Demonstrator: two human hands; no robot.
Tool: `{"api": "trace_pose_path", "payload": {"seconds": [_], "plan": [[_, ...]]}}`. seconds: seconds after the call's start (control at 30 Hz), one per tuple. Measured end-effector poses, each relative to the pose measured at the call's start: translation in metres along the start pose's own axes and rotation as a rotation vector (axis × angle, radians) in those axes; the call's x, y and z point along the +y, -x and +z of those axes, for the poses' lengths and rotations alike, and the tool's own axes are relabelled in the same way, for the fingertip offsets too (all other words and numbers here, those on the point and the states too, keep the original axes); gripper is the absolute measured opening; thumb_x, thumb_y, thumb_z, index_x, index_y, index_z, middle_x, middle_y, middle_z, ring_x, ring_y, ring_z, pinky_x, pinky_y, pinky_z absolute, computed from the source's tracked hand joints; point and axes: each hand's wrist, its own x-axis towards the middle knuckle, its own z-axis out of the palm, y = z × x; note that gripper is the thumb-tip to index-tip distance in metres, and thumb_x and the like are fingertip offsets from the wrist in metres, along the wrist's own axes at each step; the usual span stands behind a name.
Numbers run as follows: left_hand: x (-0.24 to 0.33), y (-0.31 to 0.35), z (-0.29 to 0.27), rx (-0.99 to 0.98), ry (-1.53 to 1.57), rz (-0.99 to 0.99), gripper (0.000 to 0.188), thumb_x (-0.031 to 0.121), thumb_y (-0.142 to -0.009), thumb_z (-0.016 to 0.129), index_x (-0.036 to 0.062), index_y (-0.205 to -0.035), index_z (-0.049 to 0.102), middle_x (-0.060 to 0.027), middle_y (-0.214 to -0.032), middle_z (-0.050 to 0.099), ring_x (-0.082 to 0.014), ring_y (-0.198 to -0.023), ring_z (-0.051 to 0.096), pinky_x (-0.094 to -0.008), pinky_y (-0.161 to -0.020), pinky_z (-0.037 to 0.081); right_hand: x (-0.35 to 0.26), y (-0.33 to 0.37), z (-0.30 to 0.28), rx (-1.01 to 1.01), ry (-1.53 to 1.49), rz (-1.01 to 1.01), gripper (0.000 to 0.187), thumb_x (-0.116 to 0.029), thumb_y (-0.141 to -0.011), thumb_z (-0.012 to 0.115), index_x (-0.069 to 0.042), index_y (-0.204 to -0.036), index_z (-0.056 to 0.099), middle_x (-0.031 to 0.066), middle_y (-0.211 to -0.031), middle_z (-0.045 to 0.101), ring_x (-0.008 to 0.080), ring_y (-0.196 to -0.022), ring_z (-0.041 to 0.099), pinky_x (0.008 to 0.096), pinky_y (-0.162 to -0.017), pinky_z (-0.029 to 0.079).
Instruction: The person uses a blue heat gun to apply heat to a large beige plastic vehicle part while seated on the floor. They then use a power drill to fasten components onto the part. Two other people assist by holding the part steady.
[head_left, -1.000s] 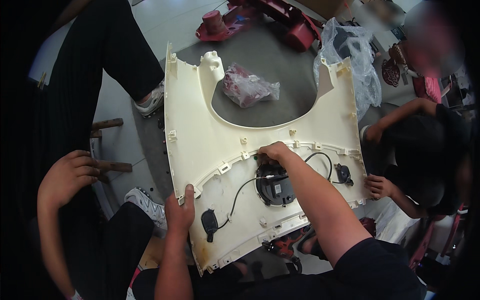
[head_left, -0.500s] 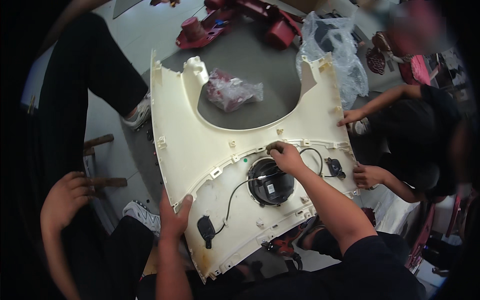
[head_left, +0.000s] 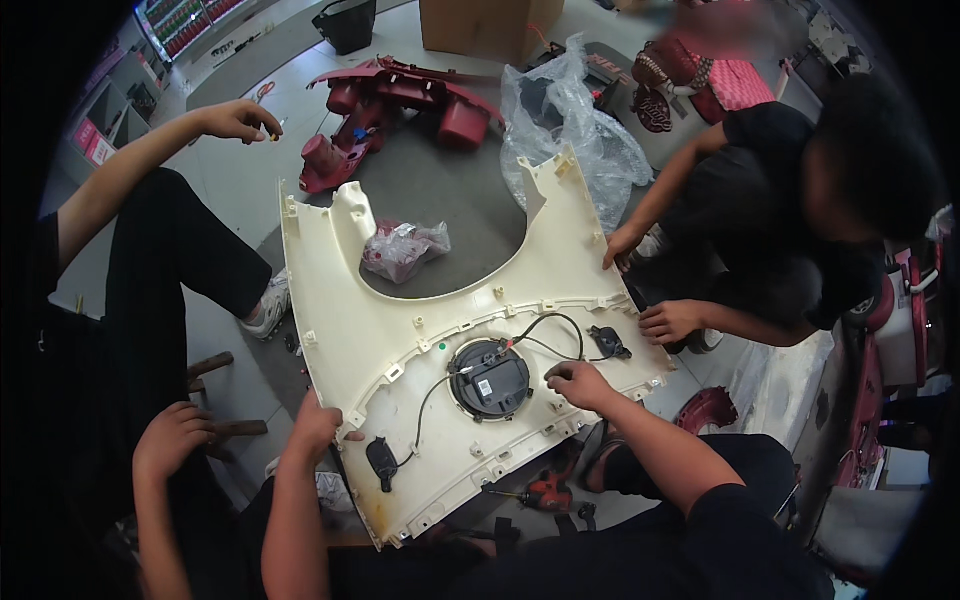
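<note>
A large cream plastic body panel [head_left: 400, 262] lies inner side up, with clips and slots along its ribs. My left hand [head_left: 320, 424] grips its left edge, the thumb resting on the inner face. My right hand [head_left: 582, 386], fingers curled, is over the panel just right of the round black lamp housing [head_left: 492, 378]; its fingertips are partly hidden. Dark cables [head_left: 425, 412] run from the housing to a small black lamp unit [head_left: 381, 462] at lower left and another small black unit [head_left: 608, 343] at right. A red connector [head_left: 507, 345] shows at the housing's top.
A co-worker's two hands [head_left: 668, 322] touch the panel's right edge. Another person sits at left, a hand on the knee. Beyond lie dark red shell parts [head_left: 462, 122], bubble wrap [head_left: 590, 130] and a bagged part [head_left: 405, 250]. A red power tool [head_left: 548, 492] lies near the front edge.
My right hand has moved from the top of the lamp housing to its right, uncovering the red connector. The person at left has an arm newly in view, stretched forward.
</note>
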Motion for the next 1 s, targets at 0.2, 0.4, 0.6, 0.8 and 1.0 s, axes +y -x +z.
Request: {"api": "trace_pose_path", "payload": {"seconds": [0.2, 0.4, 0.6, 0.8, 1.0], "plan": [[-0.085, 0.012, 0.002, -0.002, -0.032, 0.293, 0.079, -0.016, -0.077, 0.035, 0.0054, -0.153, 0.032, -0.0223, -0.138, 0.052, -0.0371, -0.111, 0.066, -0.04, -0.069, 0.068, -0.031, 0.017, -0.042, 0.11, 0.197, -0.16, 0.026, -0.024, -0.089, 0.069, -0.005, -0.105, 0.077, 0.017, -0.095, 0.076, 0.0305, -0.088, 0.074, 0.0386, -0.083, 0.057], [-0.078, 0.005, 0.0, 0.06, -0.062, 0.159, 0.074, -0.015, -0.083, 0.045, 0.0068, -0.153, 0.031, -0.0204, -0.134, 0.057, -0.0357, -0.109, 0.068, -0.0409, -0.065, 0.069, 0.025, 0.0, -0.152, 0.493, 0.494, -0.024, 0.031, -0.023, -0.084, 0.07, -0.006, -0.11, 0.073, 0.0201, -0.109, 0.071, 0.0383, -0.105, 0.067, 0.0471, -0.092, 0.054], [-0.074, -0.01, -0.041, 0.36, -0.28, 0.372, 0.047, -0.002, -0.091, 0.061, -0.0054, -0.138, 0.054, -0.0211, -0.13, 0.066, -0.0267, -0.107, 0.069, -0.0364, -0.088, 0.057, 0.039, -0.029, -0.184, 0.745, 0.798, -0.066, 0.042, -0.029, -0.083, 0.077, -0.005, -0.117, 0.07, 0.0121, -0.118, 0.068, 0.032, -0.116, 0.061, 0.0436, -0.101, 0.048], [-0.048, -0.002, 0.011, 0.722, -0.522, 0.471, 0.056, 0.003, -0.089, 0.065, -0.0025, -0.144, 0.052, -0.0209, -0.133, 0.065, -0.0264, -0.105, 0.067, -0.0376, -0.093, 0.054, 0.03, -0.048, -0.211, 0.12, 0.694, 0.307, 0.05, -0.045, -0.086, 0.078, -0.002, -0.112, 0.074, 0.0147, -0.114, 0.075, 0.0258, -0.106, 0.071, 0.0438, -0.092, 0.055], [-0.049, -0.013, 0.121, 0.498, -0.453, 0.372, 0.054, 0.003, -0.088, 0.068, 0.003, -0.14, 0.057, -0.0138, -0.125, 0.069, -0.016, -0.075, 0.066, -0.0306, -0.067, 0.056, 0.104, -0.081, -0.211, 0.12, 0.46, 0.086, 0.035, -0.023, -0.085, 0.069, 0.005, -0.104, 0.074, 0.027, -0.1, 0.073, 0.0381, -0.081, 0.075, 0.0475, -0.076, 0.062]]}}
